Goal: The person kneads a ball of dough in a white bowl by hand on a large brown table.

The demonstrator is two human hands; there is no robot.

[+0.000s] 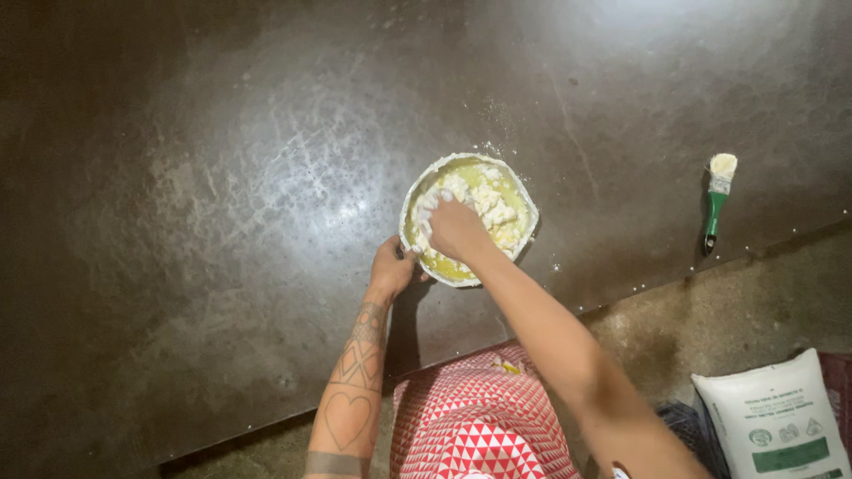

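I judge the round bowl (524,191) could skid on the dark scratched metal worktop (222,177), since only my left hand (392,266) clasps its rim while my right hand (454,226) digs, fingers curled in the pale dough (493,206); a green-handled brush (717,200) lies well right, a white sack (770,417) on the floor

bowl (410,202): white rim, yellowish inside
dough (491,206): pale cream/white lumps, yellow liquid around
right hand (454,227): white flour on fingers
worktop (222,177): dark brown-grey, pale scratch marks, white specks nr bowl
brush (717,200): green handle, cream bristles
apron (479,421): red & white triangle pattern
sack (772,417): white w/ green print
left arm (355,381): dark line tattoos, heart + diamond shapes
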